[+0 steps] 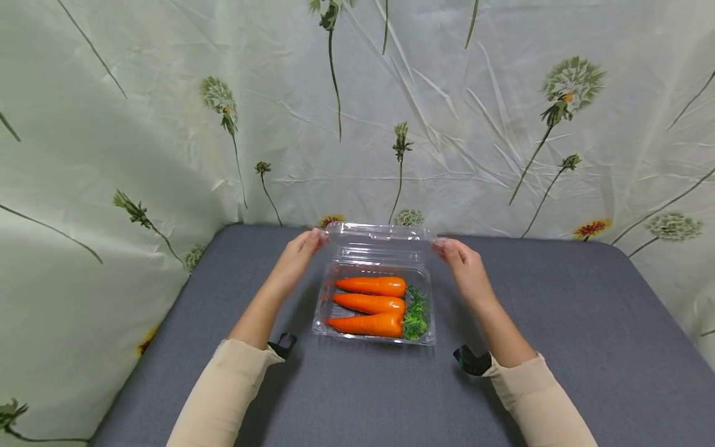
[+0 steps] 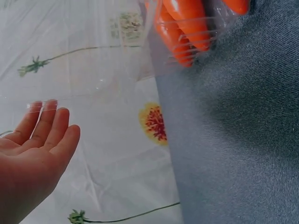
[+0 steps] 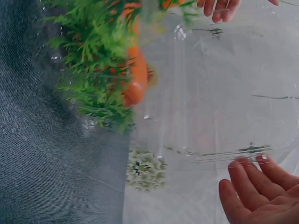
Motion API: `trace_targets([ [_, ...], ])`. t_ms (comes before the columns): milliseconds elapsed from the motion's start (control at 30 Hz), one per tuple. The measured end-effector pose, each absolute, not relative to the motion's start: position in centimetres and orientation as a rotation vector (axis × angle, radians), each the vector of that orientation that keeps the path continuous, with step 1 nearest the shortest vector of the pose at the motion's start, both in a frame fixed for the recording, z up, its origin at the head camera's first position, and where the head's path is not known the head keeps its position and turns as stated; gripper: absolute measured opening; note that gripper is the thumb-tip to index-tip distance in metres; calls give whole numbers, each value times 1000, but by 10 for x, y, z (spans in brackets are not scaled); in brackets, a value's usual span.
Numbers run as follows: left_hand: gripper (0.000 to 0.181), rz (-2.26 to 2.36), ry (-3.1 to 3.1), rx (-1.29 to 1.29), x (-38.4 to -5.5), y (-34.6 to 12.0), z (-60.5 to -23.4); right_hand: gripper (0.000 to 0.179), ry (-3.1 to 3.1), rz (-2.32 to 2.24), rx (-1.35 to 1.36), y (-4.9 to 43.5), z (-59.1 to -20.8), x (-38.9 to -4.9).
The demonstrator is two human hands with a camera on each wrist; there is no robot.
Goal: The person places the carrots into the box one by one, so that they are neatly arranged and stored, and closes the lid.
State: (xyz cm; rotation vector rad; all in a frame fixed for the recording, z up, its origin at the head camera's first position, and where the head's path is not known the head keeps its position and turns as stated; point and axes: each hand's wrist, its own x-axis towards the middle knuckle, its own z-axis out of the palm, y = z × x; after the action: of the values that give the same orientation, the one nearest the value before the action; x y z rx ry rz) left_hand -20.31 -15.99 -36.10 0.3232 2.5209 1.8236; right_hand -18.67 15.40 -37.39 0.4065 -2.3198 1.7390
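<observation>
A clear plastic clamshell box (image 1: 318, 328) sits on the grey table. Inside it lie three orange carrots (image 1: 370, 304) with green leafy tops (image 1: 415, 315) at the right. Its hinged lid (image 1: 380, 233) stands raised at the back. My left hand (image 1: 294, 261) pinches the lid's left corner, thumb and fingers meeting at the edge. At the opposite corner my right hand (image 1: 468, 273) pinches the lid the same way. In the left wrist view, the left fingertips (image 2: 49, 103) are at the lid's edge, and the thumb is hidden. Right fingertips (image 3: 240, 163) likewise meet the lid in the right wrist view.
A grey cloth-covered table (image 1: 380, 397) reaches back to a pale curtain (image 1: 458, 112) printed with dandelion flowers. The curtain also hangs along the left side. Each wrist carries a black strap-on camera (image 1: 472, 360) below the beige sleeve.
</observation>
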Motion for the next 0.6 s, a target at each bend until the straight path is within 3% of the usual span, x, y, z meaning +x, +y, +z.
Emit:
trace_targets([
  [300, 53, 1619, 2586, 264, -186, -163, -354, 46, -2572, 1704, 333, 160, -365, -167],
  [600, 51, 1458, 2587, 378, -166, -170, -357, 48, -2681, 1717, 496, 166, -370, -149],
])
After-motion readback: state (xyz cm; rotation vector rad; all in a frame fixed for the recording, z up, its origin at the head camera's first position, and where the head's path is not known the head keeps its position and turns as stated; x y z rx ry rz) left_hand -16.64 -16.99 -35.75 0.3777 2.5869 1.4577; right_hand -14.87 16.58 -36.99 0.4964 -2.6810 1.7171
